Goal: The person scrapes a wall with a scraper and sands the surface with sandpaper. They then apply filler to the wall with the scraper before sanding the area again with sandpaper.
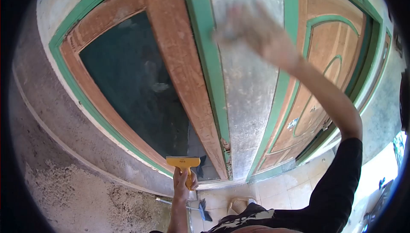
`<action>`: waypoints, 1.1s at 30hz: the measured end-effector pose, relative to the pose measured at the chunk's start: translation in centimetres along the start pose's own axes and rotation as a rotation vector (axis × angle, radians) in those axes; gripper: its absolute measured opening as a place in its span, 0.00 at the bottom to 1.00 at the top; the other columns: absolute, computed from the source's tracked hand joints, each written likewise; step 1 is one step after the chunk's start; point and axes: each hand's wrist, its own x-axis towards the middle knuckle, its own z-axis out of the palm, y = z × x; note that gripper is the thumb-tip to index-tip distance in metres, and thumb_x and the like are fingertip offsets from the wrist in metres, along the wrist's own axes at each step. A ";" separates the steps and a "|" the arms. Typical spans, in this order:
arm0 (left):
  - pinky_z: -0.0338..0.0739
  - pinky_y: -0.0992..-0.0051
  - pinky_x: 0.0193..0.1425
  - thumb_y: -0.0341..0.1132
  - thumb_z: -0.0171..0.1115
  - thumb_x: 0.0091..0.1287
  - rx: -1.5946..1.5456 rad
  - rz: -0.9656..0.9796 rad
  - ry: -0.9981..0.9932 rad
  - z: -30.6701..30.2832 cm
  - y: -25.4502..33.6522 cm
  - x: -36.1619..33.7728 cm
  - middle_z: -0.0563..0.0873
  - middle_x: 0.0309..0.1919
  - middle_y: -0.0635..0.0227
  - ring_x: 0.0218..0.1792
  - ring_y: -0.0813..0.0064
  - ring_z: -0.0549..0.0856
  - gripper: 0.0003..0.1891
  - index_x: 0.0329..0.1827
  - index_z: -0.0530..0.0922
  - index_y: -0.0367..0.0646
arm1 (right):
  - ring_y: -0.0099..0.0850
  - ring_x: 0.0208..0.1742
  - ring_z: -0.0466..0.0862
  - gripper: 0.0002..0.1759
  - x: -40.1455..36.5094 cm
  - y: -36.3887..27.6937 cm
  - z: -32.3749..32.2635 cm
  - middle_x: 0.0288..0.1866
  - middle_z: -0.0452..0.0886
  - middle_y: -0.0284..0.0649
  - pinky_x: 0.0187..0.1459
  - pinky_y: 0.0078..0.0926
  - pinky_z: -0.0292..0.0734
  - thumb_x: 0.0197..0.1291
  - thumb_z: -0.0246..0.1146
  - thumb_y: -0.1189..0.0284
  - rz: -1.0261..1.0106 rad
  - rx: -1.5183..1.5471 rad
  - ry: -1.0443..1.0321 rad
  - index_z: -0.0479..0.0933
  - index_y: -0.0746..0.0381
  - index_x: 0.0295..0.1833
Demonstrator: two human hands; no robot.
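Observation:
My left hand (184,179) is closed around the handle of a yellow scraper (183,161). Its wide blade end points up, in front of the bottom of the window's dark glass pane (136,83). Higher up, my right hand (252,26) is smeared by motion across the grey wall strip (252,92) between two green frame posts. Something pale greyish shows at its fingers, too blurred to name, and whether the fingers are closed around it does not show.
Bare wood of the window sash (171,45) borders the glass, inside a green frame (85,96). A panelled wooden door (329,70) stands on the right. Below are floor tiles (277,194), a blue broom head (204,211) and a woven-looking item (237,206).

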 end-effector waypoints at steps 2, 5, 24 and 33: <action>0.63 0.82 0.16 0.47 0.54 0.75 -0.002 -0.034 -0.013 1.3 -0.5 0.7 0.75 0.21 0.68 0.12 0.81 0.70 0.16 0.52 0.65 0.47 | 0.38 0.73 0.69 0.21 1.9 3.5 1.5 0.68 0.74 0.40 0.77 0.45 0.57 0.55 0.68 0.75 0.370 0.093 0.043 0.80 0.58 0.56; 0.63 0.81 0.16 0.47 0.54 0.75 -0.012 -0.057 -0.052 3.0 -1.1 1.7 0.75 0.21 0.68 0.12 0.81 0.70 0.16 0.52 0.64 0.46 | 0.54 0.70 0.68 0.21 3.2 3.5 0.1 0.68 0.69 0.60 0.71 0.45 0.62 0.70 0.55 0.66 0.489 0.152 0.169 0.74 0.69 0.60; 0.61 0.81 0.15 0.45 0.53 0.75 -0.065 -0.035 -0.013 5.8 -2.7 2.7 0.75 0.21 0.68 0.12 0.80 0.69 0.14 0.53 0.65 0.47 | 0.50 0.72 0.68 0.21 -0.7 1.9 -0.7 0.69 0.69 0.56 0.72 0.46 0.60 0.70 0.55 0.66 0.595 0.231 0.103 0.74 0.69 0.62; 0.62 0.80 0.15 0.46 0.52 0.76 -0.025 0.042 -0.006 4.8 -1.4 2.3 0.74 0.21 0.69 0.12 0.80 0.69 0.14 0.53 0.65 0.47 | 0.29 0.74 0.67 0.22 -9.5 -10.0 0.9 0.69 0.73 0.38 0.81 0.49 0.43 0.53 0.68 0.73 -0.089 0.521 -0.059 0.81 0.57 0.56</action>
